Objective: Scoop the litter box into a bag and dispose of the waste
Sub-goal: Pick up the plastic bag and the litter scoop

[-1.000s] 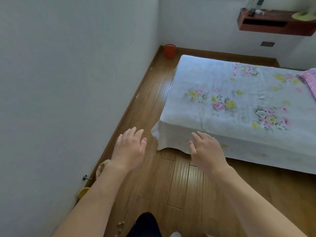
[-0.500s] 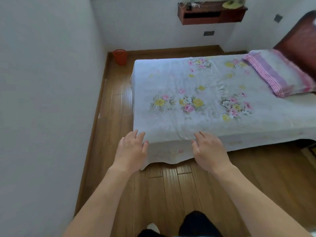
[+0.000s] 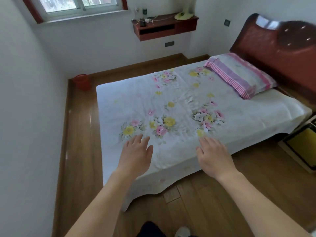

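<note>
I am holding my left hand and right hand spread and empty above the bed; no litter box showing, so I should be scanning the floor slowly.

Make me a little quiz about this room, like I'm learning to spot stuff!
1. True or false: both hands are empty.
2. Where does the red bin stand? A) on the bed B) on the floor in the corner under the window C) on the shelf
3. Fill in: the striped pillow lies next to the ____.

Key
1. True. The left hand and right hand are open above the bed and hold nothing.
2. B. The red bin stands on the floor, in the corner beyond the bed, below the window.
3. Headboard. The pillow lies against the headboard.
</note>
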The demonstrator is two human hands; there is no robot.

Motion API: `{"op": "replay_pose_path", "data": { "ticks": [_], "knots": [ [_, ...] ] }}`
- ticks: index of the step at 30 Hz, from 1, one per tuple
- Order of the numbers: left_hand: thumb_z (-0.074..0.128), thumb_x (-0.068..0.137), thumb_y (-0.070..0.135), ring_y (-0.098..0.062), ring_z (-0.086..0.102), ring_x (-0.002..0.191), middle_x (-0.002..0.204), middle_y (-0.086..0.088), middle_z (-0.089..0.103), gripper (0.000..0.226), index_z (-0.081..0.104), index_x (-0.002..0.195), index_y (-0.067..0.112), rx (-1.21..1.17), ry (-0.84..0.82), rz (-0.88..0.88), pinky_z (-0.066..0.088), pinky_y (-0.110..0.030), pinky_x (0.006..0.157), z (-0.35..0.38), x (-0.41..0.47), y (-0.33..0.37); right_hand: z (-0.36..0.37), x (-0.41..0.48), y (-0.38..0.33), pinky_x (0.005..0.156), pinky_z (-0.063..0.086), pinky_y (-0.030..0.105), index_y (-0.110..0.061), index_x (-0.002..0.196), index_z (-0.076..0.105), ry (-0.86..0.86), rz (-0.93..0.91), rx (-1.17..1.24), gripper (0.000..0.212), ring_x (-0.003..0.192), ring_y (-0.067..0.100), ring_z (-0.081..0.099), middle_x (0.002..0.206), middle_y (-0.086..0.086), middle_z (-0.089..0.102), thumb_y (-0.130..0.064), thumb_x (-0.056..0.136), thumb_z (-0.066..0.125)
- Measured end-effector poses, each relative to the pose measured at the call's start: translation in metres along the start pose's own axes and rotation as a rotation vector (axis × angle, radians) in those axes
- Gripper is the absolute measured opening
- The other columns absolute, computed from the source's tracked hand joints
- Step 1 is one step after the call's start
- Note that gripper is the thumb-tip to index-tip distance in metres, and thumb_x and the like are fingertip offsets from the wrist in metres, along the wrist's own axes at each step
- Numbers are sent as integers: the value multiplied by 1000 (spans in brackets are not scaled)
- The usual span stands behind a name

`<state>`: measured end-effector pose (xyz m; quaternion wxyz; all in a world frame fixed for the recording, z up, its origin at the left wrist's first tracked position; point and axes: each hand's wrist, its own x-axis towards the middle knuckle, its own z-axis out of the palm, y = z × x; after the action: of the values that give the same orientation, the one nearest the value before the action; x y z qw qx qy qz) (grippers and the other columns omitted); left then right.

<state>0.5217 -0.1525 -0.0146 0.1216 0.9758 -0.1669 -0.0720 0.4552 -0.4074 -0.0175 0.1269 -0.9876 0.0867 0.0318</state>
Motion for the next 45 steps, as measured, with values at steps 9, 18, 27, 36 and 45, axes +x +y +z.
{"op": "replay_pose_path", "data": {
  "ticks": [9,18,27,36,45],
  "knots": [
    [29,103,42,-25,30,142,153,0,37,48,38,145,23,22,-74,255,25,-42,116,4,168,91,-38,80,94,104,40,38,-15,124,53,48,235,-45,40,121,22,50,124,0,57,-35,99,28],
    [30,103,40,-23,31,141,152,-1,39,47,39,145,22,91,-151,609,24,-40,114,17,319,198,-75,131,174,108,38,38,-15,139,48,107,603,-63,45,133,22,44,143,3,51,-34,104,27],
    [33,102,36,-24,33,140,149,-3,42,44,43,142,21,129,-167,832,27,-42,113,44,390,344,-101,128,284,118,29,39,-17,148,40,193,868,-7,51,143,22,35,153,3,42,-38,104,25],
    [30,103,37,-24,29,144,156,-4,35,48,38,147,21,159,-206,945,25,-43,117,85,424,520,-131,116,435,119,28,39,-20,148,39,216,985,27,50,145,22,32,155,1,40,-40,104,26],
    [30,103,38,-23,29,144,157,-1,33,47,37,147,24,153,-256,1011,25,-42,117,116,476,673,-166,131,576,119,30,39,-21,148,39,207,1037,13,51,144,21,34,154,0,41,-41,103,24]
  ]
}}
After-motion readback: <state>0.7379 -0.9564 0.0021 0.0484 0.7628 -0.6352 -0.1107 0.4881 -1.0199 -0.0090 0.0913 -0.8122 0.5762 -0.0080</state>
